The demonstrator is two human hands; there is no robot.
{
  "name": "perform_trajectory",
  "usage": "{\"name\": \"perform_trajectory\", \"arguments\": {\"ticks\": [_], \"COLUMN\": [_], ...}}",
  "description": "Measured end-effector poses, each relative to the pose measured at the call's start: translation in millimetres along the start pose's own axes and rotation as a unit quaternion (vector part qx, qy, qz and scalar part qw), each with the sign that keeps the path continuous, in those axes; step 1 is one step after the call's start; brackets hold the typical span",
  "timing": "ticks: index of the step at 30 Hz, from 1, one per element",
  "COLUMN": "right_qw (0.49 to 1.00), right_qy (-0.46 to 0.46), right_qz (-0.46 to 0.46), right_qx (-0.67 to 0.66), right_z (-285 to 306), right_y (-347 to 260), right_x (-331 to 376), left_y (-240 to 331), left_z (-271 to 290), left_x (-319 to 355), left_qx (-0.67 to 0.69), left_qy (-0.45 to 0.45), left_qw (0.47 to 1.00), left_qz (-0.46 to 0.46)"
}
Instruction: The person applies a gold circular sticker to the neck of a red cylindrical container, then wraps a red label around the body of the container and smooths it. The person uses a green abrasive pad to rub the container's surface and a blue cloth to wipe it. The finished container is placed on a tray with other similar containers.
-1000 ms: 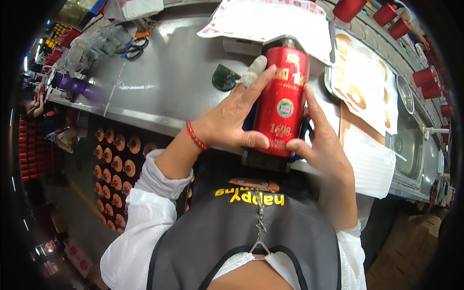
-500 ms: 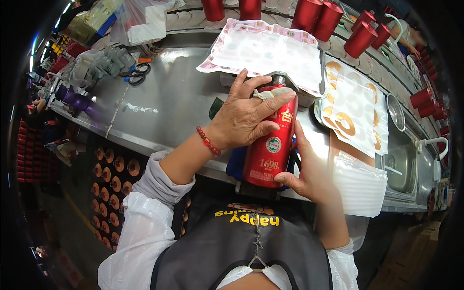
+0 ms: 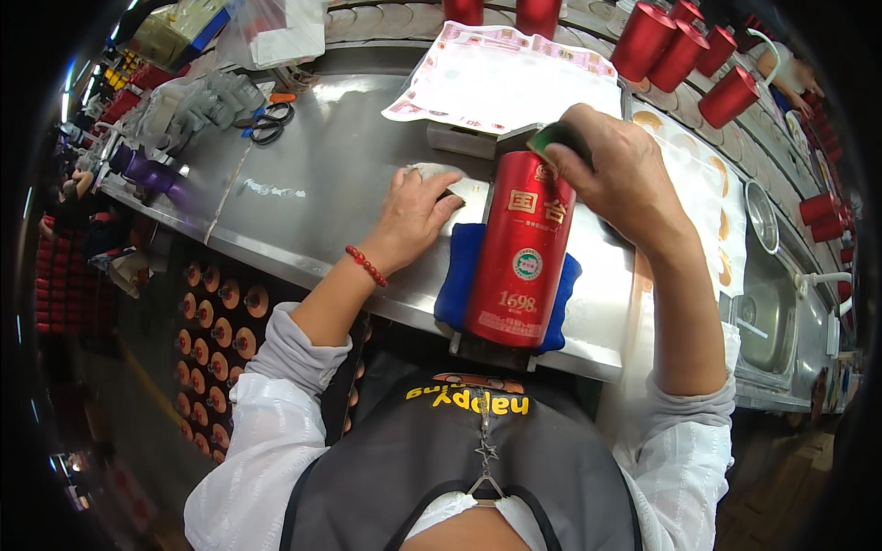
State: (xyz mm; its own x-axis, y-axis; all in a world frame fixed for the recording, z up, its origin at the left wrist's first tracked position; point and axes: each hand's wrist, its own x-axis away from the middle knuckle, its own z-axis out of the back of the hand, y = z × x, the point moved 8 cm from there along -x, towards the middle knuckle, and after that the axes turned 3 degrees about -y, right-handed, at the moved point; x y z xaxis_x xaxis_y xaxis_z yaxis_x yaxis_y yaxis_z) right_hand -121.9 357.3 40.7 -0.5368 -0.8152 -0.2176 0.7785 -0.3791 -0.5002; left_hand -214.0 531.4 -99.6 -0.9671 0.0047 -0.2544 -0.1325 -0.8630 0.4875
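A red bottle (image 3: 519,257) with gold lettering and a round pale label lies on a blue cloth (image 3: 455,275) at the table's front edge, its base toward me. My right hand (image 3: 620,170) pinches a dark green flat piece (image 3: 560,142) at the bottle's upper end, hiding the neck. What the green piece is made of I cannot tell. Left of the bottle, my left hand (image 3: 413,220) rests by a crumpled whitish cloth (image 3: 428,170), thumb and forefinger apart. That hand no longer touches the bottle.
White sticker sheets (image 3: 514,78) lie on a tray behind the bottle, with gold-printed sheets (image 3: 684,151) farther right. Scissors (image 3: 271,123) and a purple bottle (image 3: 147,172) are at left. Red bottles (image 3: 678,55) stand along the conveyor. A sink (image 3: 767,335) is at right.
My left hand has left the bottle and moved left with the whitish cloth. My right hand has risen from the bottle's base to its top and now holds the green piece, formerly on the table.
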Motion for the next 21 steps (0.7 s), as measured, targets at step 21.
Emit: {"name": "perform_trajectory", "arguments": {"ticks": [21], "right_qw": [0.981], "right_qy": [0.008], "right_qz": [0.038], "right_qx": [-0.191], "right_z": [-11], "right_y": [-21], "right_x": [38], "left_y": [-17], "left_z": [23], "left_x": [-10], "left_qx": [-0.106], "left_qy": [-0.085], "left_qw": [0.986], "left_qz": [-0.098]}}
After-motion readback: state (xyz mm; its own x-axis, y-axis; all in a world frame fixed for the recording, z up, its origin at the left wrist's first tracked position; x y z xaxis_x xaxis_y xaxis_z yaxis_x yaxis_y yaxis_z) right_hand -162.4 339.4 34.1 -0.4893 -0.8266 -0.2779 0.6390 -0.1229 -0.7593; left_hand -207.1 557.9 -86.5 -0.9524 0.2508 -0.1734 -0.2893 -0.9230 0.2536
